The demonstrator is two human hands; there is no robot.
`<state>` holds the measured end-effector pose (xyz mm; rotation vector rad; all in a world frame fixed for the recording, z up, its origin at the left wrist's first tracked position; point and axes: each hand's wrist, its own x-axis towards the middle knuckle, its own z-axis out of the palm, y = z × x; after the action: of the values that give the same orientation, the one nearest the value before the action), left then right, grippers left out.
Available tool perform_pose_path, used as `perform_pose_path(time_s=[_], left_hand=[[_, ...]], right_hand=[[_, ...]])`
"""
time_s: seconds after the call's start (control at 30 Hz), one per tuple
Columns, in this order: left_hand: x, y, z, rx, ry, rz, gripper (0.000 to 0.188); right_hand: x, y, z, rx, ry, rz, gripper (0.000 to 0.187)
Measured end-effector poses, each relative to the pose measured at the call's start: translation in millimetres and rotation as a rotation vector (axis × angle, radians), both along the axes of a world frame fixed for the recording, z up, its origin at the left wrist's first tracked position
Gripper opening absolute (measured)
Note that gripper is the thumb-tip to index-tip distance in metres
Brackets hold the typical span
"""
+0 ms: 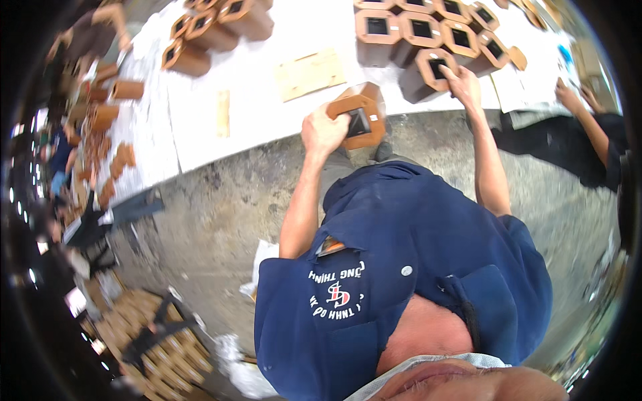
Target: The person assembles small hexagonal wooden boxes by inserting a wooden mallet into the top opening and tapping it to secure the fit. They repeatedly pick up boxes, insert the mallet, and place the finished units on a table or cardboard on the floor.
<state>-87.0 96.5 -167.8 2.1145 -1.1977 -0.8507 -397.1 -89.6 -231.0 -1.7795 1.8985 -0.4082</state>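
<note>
My left hand (324,132) is closed around the rim of a brown eight-sided wooden box (364,137), its thumb over the dark square opening in the end. This box is tilted at the table's near edge, with a small white label on its face. Farther right, my right hand (463,87) grips the rim of a second brown eight-sided box (422,83), with fingers at its dark opening. That box stands on the white-covered table at the front of a group of similar boxes (421,30).
Several more boxes (231,27) stand at the far left of the white table (254,127). A flat wooden board (311,73) and a narrow strip (223,113) lie between the groups. A person's arms (588,113) reach in at right. Other people work along the left.
</note>
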Motion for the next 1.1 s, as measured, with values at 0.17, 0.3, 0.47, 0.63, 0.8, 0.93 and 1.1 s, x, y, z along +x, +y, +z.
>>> perform_pose_path(time_s=[0.17, 0.3, 0.47, 0.63, 0.8, 0.93, 1.1], left_hand=[[7.4, -63.9, -9.0, 0.093, 0.025, -0.108, 0.04], [-3.3, -116.4, -18.3, 0.198, 0.022, -0.207, 0.044], [-18.6, -151.2, -38.8, 0.121, 0.071, -0.28, 0.058], [-24.4, -128.6, -43.3, 0.158, 0.484, -0.239, 0.067], [-46.1, -139.7, -68.9, 0.038, 0.708, -0.161, 0.067], [-53.3, -140.7, -84.8, -0.08, 0.694, -0.174, 0.063], [-54.3, -148.9, -92.7, -0.087, 0.663, -0.184, 0.063]], right_hand=[[7.9, 37.1, 8.5, 0.062, -0.335, -0.112, 0.066], [-12.8, 86.2, -51.9, 0.191, -0.984, -0.398, 0.074], [41.9, 105.8, -52.1, 0.516, -1.503, -0.589, 0.099], [53.7, 76.8, -60.3, 0.49, -1.993, -0.664, 0.091], [64.5, 59.8, -59.2, 0.362, -2.031, -0.706, 0.082], [52.9, 51.4, -63.1, 0.493, -1.928, -0.595, 0.087], [47.6, 42.8, -55.9, 0.55, -1.768, -0.557, 0.094]])
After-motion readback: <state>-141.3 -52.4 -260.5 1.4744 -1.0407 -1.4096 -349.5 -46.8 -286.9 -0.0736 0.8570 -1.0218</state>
